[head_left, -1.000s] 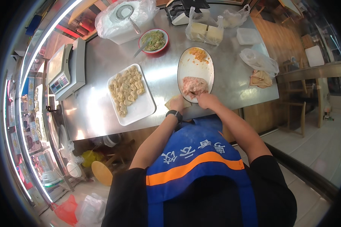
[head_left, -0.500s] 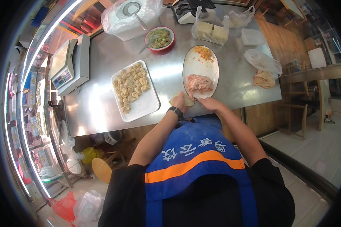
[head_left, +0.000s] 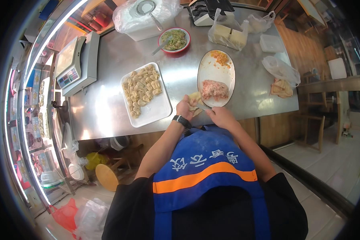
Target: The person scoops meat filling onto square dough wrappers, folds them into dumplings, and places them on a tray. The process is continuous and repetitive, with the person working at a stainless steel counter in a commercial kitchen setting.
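Near the table's front edge, my left hand (head_left: 184, 108) is closed on a pale dumpling wrapper (head_left: 195, 97). My right hand (head_left: 221, 116) grips a flat filling spatula (head_left: 203, 106), its blade against or just over the wrapper. Right beyond both hands lies an oval white plate (head_left: 215, 73) with a lump of pink minced meat (head_left: 215, 90) at its near end and chopped orange filling (head_left: 220, 58) at its far end. More pale wrapper-like sheets (head_left: 195, 111) show partly beneath my hands. To the left, folded dumplings (head_left: 142, 86) sit on a white tray (head_left: 158, 113).
A red-rimmed bowl (head_left: 185, 47) of green filling with a spoon stands beyond the tray. Far left is a scale (head_left: 70, 66); at the back, a plastic-covered white box (head_left: 142, 32). Bagged yellowish blocks (head_left: 229, 37), a clear container (head_left: 271, 43) and a cloth (head_left: 281, 89) lie rightward.
The spatula has moved from the meat on the plate's near edge back to the wrapper. My left hand has raised and turned the wrapper. The whole view has shifted slightly.
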Demonstrator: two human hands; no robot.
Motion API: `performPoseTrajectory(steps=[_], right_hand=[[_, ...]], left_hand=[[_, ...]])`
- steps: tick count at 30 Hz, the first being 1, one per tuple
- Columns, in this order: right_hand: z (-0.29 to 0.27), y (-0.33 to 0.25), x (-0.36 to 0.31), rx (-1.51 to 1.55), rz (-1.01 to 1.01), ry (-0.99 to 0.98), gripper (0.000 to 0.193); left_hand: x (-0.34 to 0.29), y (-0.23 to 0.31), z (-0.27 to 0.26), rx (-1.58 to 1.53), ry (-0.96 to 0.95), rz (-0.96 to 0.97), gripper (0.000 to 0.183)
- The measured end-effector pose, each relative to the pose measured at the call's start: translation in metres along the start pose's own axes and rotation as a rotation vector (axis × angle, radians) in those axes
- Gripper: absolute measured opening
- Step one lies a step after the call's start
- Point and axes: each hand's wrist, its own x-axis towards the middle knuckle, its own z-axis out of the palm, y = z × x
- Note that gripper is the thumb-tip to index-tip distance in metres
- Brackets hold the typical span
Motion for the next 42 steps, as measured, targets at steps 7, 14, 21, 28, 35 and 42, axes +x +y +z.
performPoseTrajectory(steps=[7, 14, 21, 28, 35, 42], right_hand=[[-0.035, -0.035, -0.006, 0.023, 0.019, 0.022, 0.048], [-0.006, -0.014, 0.001, -0.063, 0.019, 0.100, 0.047], [-0.033, -0.026, -0.001, -0.224, 0.022, 0.189, 0.037], [-0.048, -0.027, 0.001, -0.392, 0.011, 0.209, 0.031], [-0.062, 0.002, 0.009, -0.274, 0.061, 0.268, 0.035], [-0.056, -0.002, 0.004, -0.155, 0.083, 0.158, 0.036]], left_hand=[[0.002, 0.006, 0.000, 0.099, -0.022, 0.008, 0.041], [-0.008, 0.000, 0.024, 0.087, 0.041, 0.016, 0.036], [-0.007, 0.001, 0.036, 0.163, -0.049, 0.054, 0.027], [0.004, -0.004, 0.039, 0.400, -0.058, 0.124, 0.024], [0.023, -0.002, 0.040, 0.316, -0.038, 0.162, 0.028], [0.022, -0.004, 0.049, 0.247, -0.027, 0.068, 0.037]])
